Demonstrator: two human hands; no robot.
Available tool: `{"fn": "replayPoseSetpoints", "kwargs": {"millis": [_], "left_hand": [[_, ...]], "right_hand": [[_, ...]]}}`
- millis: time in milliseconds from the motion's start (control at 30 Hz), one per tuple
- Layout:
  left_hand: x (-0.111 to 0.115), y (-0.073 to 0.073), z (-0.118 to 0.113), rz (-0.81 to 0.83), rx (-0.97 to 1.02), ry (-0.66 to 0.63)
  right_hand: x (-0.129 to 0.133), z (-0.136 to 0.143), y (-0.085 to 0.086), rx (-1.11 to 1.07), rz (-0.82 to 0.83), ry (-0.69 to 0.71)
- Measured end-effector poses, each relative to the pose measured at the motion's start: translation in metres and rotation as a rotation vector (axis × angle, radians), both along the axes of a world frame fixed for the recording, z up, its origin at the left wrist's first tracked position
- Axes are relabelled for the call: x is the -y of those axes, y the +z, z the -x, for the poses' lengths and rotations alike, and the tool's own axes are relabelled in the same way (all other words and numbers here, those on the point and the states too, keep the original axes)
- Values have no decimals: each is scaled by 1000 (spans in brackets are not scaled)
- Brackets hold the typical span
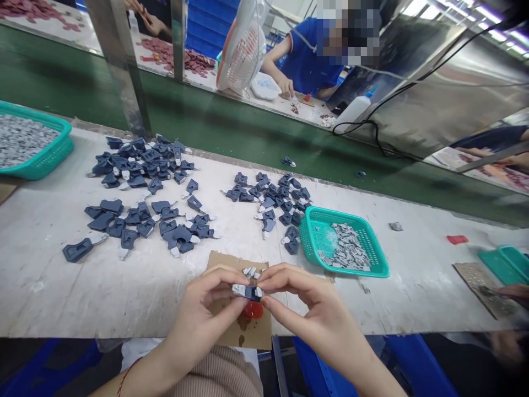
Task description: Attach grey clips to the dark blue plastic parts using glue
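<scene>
Both hands meet over a piece of brown cardboard (260, 336) at the table's front edge. Between their fingertips is a small dark blue and light grey part (248, 291). My left hand (206, 306) pinches its left, light grey end. The right end is pinched by my right hand (308, 300). Just beneath the part, a red object (253, 310) rests on the cardboard, partly hidden. A few small light grey pieces (250, 272) lie behind the fingertips.
Piles of dark blue parts (140, 160) spread over the white table (45, 281) at left and centre. A green basket (382, 259) of grey pieces stands right of centre, another (49, 160) far left. Beyond the green belt (177, 110), a person (308, 49) sits near a fan (243, 49).
</scene>
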State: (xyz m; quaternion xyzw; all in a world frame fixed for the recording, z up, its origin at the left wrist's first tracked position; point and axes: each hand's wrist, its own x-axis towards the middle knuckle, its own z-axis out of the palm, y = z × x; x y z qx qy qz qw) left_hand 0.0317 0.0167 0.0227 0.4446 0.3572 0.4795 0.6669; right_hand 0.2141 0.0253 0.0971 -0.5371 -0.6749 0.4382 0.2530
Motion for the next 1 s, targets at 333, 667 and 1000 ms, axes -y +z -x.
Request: {"fn": "replayPoseSetpoints", "kwargs": {"millis": [333,667,1000], "left_hand": [[-1,-1,1,-2,-19,29],[-4,2,1,109,131,12],[-10,7,-3,159,187,-7]], "right_hand": [[-3,4,2,84,-49,60],[-5,2,-4,-183,159,-107],[-3,27,-27,-375,333,-129]]}}
